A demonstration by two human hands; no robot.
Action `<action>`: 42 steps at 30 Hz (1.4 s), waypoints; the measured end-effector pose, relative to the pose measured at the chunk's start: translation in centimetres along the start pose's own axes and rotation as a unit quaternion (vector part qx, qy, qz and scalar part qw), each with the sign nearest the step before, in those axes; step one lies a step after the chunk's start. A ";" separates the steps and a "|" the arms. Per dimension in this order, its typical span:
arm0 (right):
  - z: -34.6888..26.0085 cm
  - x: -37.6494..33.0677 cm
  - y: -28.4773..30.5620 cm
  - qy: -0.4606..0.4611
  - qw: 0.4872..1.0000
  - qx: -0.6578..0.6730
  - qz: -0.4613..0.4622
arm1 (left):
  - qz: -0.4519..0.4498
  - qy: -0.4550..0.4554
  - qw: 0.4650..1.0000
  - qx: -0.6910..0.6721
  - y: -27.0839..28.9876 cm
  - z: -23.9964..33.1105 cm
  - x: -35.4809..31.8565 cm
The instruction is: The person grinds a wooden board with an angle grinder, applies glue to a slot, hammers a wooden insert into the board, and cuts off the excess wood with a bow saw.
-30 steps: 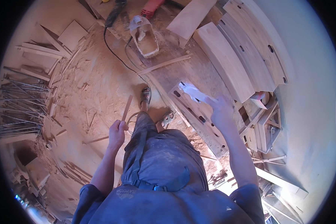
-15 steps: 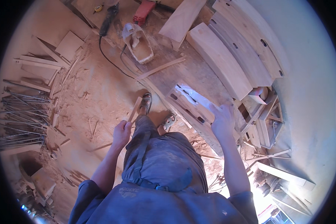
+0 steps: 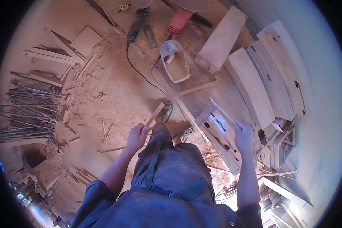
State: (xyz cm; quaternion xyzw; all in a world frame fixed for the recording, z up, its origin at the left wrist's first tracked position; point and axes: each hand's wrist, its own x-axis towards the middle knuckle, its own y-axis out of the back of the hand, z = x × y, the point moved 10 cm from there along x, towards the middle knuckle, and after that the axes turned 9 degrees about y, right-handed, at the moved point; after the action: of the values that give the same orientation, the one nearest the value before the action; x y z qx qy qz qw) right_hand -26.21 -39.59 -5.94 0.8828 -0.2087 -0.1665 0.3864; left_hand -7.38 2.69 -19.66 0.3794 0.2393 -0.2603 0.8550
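Note:
My left hand (image 3: 138,136) is closed round a narrow wooden strip (image 3: 155,114), which points up and away from me over the sawdust-covered floor. On the right, my right hand (image 3: 244,135) grips a thin, brightly lit strip (image 3: 222,109); its material is hard to make out in the glare. That strip stands out over a slotted wooden piece (image 3: 209,124) lying on the near end of the workbench (image 3: 201,98). Dark oblong slots show along this piece, and a patch of strong light falls on it.
Curved slotted boards (image 3: 269,78) lie along the bench's right side. Farther up are an open white-rimmed container (image 3: 175,68), a red power tool (image 3: 178,23), a black corded tool (image 3: 137,26) and a thick wood block (image 3: 222,38). Metal rods (image 3: 30,110) and offcuts lie at left.
The view has shifted, so the bench sits farther right and lower. My right hand has tilted its strip, now seen as a thin line. The left hand still holds its wooden strip.

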 end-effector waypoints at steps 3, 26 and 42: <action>-3.1 5.8 -4.0 0.017 1.000 0.014 0.000 | 0.001 0.001 1.000 0.019 2.1 -1.1 3.1; 13.6 -21.7 -3.8 -0.319 0.850 0.093 0.408 | -0.235 -0.434 0.833 0.250 -18.1 28.6 4.8; 14.0 -20.3 -1.1 -0.229 0.835 -0.210 0.454 | -0.242 -0.438 0.756 0.423 -22.2 28.7 3.3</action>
State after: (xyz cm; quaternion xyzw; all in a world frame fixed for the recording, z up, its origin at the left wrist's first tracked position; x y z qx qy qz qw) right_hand -49.76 -37.38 -13.07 0.5235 -0.6287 -0.2094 0.5356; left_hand -12.77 -33.18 -16.12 0.4760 -0.2116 -0.6712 0.5274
